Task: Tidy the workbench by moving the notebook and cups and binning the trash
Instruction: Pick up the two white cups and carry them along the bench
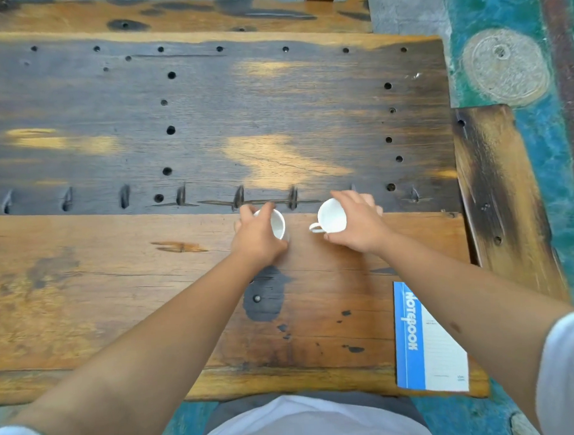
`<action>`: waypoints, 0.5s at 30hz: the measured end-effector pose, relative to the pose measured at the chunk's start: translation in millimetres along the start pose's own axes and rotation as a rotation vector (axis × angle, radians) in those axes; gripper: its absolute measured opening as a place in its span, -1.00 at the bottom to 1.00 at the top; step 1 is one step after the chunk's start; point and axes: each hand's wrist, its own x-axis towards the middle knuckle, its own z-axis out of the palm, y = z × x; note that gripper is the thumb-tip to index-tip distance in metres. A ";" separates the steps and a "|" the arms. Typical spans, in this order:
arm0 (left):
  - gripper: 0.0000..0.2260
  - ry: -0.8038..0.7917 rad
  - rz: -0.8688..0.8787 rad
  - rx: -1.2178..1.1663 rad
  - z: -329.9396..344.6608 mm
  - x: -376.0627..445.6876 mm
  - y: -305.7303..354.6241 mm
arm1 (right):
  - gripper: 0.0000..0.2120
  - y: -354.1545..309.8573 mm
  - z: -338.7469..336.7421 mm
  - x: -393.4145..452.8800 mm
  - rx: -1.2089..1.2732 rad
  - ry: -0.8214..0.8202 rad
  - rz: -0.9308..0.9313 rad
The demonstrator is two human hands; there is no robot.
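Two white cups are in the middle of the wooden workbench point(119, 288). My left hand point(257, 238) wraps around the left cup point(277, 223), covering most of it. My right hand point(360, 224) grips the right cup point(331, 215), which is tilted with its mouth towards the left and its handle pointing down-left. The two cups are a short gap apart. A blue and white notebook point(426, 339) lies flat at the bench's near right corner, partly under my right forearm. No trash is in view.
The bench top has many drilled holes and dark slots across its far half. A separate wooden plank point(503, 193) lies along the right side. Teal painted floor point(543, 136) surrounds the bench, with a round grey patch point(505, 66) at the far right.
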 end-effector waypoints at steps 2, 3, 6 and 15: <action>-0.35 0.001 -0.054 0.013 5.5 -6.9 0.4 | -0.08 4.9 4.8 -11.6 -0.011 -0.058 -0.083; -0.37 -0.008 -0.070 0.020 8.5 -9.8 2.0 | -0.08 6.9 5.3 -15.6 -0.017 -0.089 -0.131; -0.36 -0.037 -0.111 0.044 16.9 -16.1 11.0 | -0.12 8.8 3.6 -22.8 -0.113 -0.155 -0.303; -0.04 -0.100 -0.107 0.033 23.2 -28.7 19.1 | -0.02 8.8 11.3 -34.8 -0.391 -0.140 -0.445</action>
